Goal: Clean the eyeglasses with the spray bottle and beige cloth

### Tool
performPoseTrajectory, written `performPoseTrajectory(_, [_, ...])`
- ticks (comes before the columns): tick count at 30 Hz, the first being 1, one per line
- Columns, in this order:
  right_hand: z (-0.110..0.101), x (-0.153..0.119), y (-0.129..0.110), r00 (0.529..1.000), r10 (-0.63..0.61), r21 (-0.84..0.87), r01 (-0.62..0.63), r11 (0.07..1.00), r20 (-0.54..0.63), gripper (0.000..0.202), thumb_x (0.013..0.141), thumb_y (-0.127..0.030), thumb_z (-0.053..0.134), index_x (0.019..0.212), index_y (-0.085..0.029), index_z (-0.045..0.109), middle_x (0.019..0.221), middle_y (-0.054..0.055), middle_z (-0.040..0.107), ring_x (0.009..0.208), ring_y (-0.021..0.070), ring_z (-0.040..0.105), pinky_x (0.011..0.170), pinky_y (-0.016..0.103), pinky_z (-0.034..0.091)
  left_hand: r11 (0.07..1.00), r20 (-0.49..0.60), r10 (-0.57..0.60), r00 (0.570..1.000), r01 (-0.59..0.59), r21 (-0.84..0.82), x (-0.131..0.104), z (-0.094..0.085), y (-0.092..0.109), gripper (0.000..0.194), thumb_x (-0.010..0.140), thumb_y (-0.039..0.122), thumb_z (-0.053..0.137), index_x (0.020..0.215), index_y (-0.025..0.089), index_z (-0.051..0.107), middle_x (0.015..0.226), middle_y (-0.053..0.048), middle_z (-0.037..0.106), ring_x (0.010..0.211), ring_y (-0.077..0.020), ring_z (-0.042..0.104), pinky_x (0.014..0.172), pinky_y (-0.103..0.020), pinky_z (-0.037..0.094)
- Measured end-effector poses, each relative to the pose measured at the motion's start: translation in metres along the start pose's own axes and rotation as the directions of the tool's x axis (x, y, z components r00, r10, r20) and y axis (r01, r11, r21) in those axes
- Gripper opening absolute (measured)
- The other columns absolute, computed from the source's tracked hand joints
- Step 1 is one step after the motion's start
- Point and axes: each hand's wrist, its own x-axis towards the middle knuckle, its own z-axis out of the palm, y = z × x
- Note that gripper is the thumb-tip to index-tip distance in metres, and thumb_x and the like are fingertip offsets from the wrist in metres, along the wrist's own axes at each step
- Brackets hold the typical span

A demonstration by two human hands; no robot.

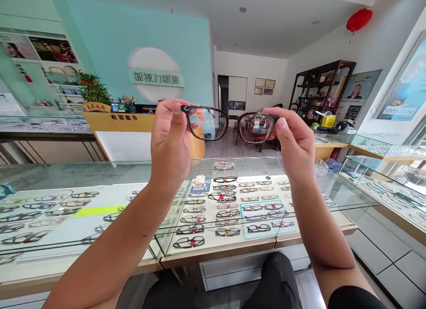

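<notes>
Centre frame, my left hand (pixel 171 138) and right hand (pixel 296 138) pinch the glasses (pixel 228 121) by opposite corners. Probably this keeps the lenses (pixel 208 122) mostly uncovered.

Your left hand (pixel 170 144) and right hand (pixel 297 144) are bare, as are your forearms; a small mole (pixel 144 235) dots the left one. A plain black sleeve (pixel 353 298) ends above your right elbow. Dark, creased trousers (pixel 281 280) show below the table's front edge (pixel 218 253).
</notes>
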Motion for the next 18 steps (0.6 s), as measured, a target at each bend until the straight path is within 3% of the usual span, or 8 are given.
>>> performPoseTrajectory(8, [0.006, -0.003, 0.017, 1.0, 0.019, 0.064, -0.018, 0.998, -0.018, 0.048, 0.11, -0.067, 0.05, 0.141, -0.037, 0.07, 0.101, 0.005, 0.068, 0.097, 0.0235, 0.073, 0.085, 0.043, 0.066, 1.0, -0.024, -0.005, 1.0, 0.005, 0.012, -0.001, 0.0, -0.008, 0.041, 0.091, 0.062, 0.083, 0.104, 0.025, 0.071, 0.104, -0.003, 0.067, 0.093, -0.0134, 0.062, 0.082, -0.026, 0.051])
performPoseTrajectory(13, [0.013, -0.002, 0.028, 0.986, 0.12, 0.221, -0.091, 0.971, -0.118, 0.033, 0.103, -0.054, 0.071, 0.13, -0.035, 0.076, 0.09, 0.001, 0.064, 0.081, 0.0185, 0.068, 0.08, 0.038, 0.063, 0.99, -0.035, -0.03, 0.999, 0.035, 0.14, -0.006, -0.006, -0.016, 0.047, 0.093, 0.073, 0.074, 0.106, 0.028, 0.069, 0.098, -0.003, 0.066, 0.095, -0.0159, 0.066, 0.084, -0.027, 0.054])
performPoseTrajectory(18, [0.021, -0.008, 0.045, 0.958, 0.242, 0.284, -0.192, 0.939, -0.154, 0.03, 0.102, -0.051, 0.075, 0.125, -0.032, 0.078, 0.109, 0.005, 0.071, 0.092, 0.0185, 0.072, 0.081, 0.036, 0.063, 0.979, -0.073, -0.049, 0.996, 0.062, 0.193, -0.009, -0.014, -0.031, 0.046, 0.094, 0.072, 0.074, 0.107, 0.028, 0.069, 0.108, -0.004, 0.069, 0.103, -0.0164, 0.067, 0.088, -0.027, 0.055])
